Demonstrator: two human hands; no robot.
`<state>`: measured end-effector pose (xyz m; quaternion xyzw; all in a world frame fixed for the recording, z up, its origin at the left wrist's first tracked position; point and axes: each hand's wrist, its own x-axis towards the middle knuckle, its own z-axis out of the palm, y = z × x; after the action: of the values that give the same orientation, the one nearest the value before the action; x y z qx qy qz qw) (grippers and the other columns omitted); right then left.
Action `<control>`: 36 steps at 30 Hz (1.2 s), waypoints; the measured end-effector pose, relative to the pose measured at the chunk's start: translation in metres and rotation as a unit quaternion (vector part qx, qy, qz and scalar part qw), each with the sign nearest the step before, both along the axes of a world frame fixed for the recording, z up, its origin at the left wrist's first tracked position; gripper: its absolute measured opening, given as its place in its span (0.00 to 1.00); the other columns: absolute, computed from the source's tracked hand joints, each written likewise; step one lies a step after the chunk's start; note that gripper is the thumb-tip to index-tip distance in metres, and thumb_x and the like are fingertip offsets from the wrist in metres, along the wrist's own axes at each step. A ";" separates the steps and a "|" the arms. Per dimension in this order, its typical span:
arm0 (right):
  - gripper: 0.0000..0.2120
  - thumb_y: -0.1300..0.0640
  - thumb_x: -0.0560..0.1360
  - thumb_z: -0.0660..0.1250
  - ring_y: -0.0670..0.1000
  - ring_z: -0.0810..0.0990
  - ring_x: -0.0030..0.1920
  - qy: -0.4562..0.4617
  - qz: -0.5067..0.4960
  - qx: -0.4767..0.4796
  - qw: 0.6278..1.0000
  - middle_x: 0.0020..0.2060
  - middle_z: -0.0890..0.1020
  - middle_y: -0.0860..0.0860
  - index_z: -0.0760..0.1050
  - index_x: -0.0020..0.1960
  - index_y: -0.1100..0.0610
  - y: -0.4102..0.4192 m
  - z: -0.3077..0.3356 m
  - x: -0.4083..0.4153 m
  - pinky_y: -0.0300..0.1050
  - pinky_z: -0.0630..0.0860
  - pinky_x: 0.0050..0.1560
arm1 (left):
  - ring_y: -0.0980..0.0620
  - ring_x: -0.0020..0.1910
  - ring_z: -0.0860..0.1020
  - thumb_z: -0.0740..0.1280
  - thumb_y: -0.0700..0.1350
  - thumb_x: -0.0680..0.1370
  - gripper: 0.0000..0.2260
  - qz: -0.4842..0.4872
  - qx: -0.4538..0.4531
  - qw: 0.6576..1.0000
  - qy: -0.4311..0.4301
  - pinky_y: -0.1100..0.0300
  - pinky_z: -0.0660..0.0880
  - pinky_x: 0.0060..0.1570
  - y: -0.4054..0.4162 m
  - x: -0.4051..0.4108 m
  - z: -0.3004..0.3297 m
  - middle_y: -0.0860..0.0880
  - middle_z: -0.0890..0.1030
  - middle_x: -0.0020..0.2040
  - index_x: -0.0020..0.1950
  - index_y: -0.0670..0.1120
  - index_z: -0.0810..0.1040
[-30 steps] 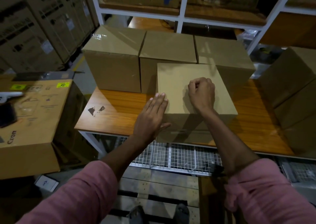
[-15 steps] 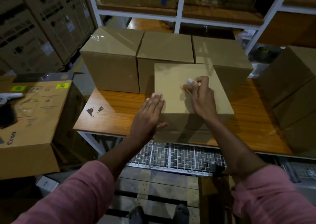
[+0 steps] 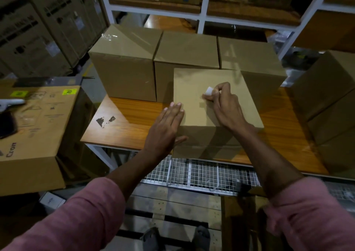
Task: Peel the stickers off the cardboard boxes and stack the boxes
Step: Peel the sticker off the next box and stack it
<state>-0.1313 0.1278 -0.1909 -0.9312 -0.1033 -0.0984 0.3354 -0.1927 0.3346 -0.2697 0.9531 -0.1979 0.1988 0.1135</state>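
A plain cardboard box (image 3: pixel 194 83) stands at the front of the wooden table (image 3: pixel 124 124). My left hand (image 3: pixel 165 128) lies flat against the box's near left corner, fingers straight and together. My right hand (image 3: pixel 224 105) rests on the box top and pinches a small white sticker (image 3: pixel 208 90) between thumb and fingers; the sticker curls up off the cardboard. Three more plain boxes stand in a row behind: left (image 3: pixel 124 64), middle (image 3: pixel 187 49) and right (image 3: pixel 249 57).
A large printed carton (image 3: pixel 38 128) with yellow labels sits to the left, a white tool (image 3: pixel 9 103) on top of it. More brown boxes (image 3: pixel 330 101) are stacked at the right. White shelving (image 3: pixel 201 18) rises behind. A wire mesh rack (image 3: pixel 201 174) lies under the table.
My right hand went from a closed fist on the box top to pinching the sticker and lifting it. The left hand stayed pressed on the box corner.
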 end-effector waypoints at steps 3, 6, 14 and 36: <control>0.11 0.52 0.86 0.51 0.54 0.75 0.40 -0.001 0.027 0.005 1.000 0.45 0.77 0.53 0.66 0.60 0.58 0.015 0.003 0.002 0.48 0.67 0.34 | 0.41 0.78 0.61 0.79 0.54 0.69 0.41 -0.001 -0.004 1.000 0.003 0.44 0.62 0.75 0.001 0.000 0.000 0.37 0.66 0.77 0.74 0.37 0.67; 0.11 0.51 0.86 0.52 0.54 0.76 0.39 0.004 0.061 -0.016 0.998 0.46 0.78 0.54 0.66 0.60 0.58 0.008 -0.002 -0.006 0.48 0.68 0.33 | 0.41 0.78 0.61 0.78 0.55 0.69 0.41 0.000 -0.002 1.000 0.003 0.44 0.62 0.75 0.001 0.000 -0.001 0.37 0.65 0.77 0.74 0.37 0.67; 0.09 0.51 0.86 0.52 0.56 0.80 0.45 0.016 0.011 0.025 0.999 0.49 0.81 0.56 0.66 0.58 0.56 0.008 0.000 0.011 0.51 0.74 0.38 | 0.41 0.78 0.62 0.79 0.54 0.69 0.41 0.000 -0.003 1.000 -0.002 0.46 0.61 0.76 0.000 -0.001 0.000 0.37 0.66 0.77 0.74 0.36 0.67; 0.09 0.51 0.86 0.52 0.56 0.79 0.48 0.031 -0.018 0.025 0.999 0.51 0.79 0.56 0.66 0.59 0.55 0.005 0.003 0.006 0.53 0.76 0.43 | 0.37 0.76 0.64 0.79 0.53 0.69 0.40 -0.020 -0.019 0.999 -0.018 0.42 0.65 0.74 0.001 0.002 0.001 0.35 0.68 0.75 0.72 0.34 0.68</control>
<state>-0.1257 0.1327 -0.1879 -0.9267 -0.0734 -0.0778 0.3602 -0.1907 0.3359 -0.2683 0.9430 -0.2149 0.2172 0.1318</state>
